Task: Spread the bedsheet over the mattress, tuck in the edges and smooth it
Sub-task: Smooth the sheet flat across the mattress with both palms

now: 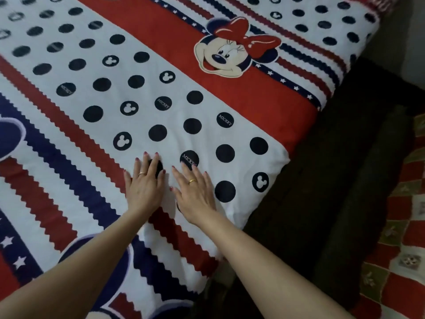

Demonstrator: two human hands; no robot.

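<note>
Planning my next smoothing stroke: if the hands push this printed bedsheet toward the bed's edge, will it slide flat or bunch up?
Probably bunch a little: the bedsheet is thin, floppy cloth, with soft creases showing beside the right hand. It looks light, so flat palms like the left hand should drag it easily. Its edge wraps down over the side, which may limit sliding.

"MICKEY" in white capitals on several dark dots of bedsheet (207, 65): one dot (163, 103) near centre, one (225, 119) at 3 o'clock of it, one (189, 159) at 5 o'clock, touching right hand (195, 196) fingertips. No other legible text.
</note>
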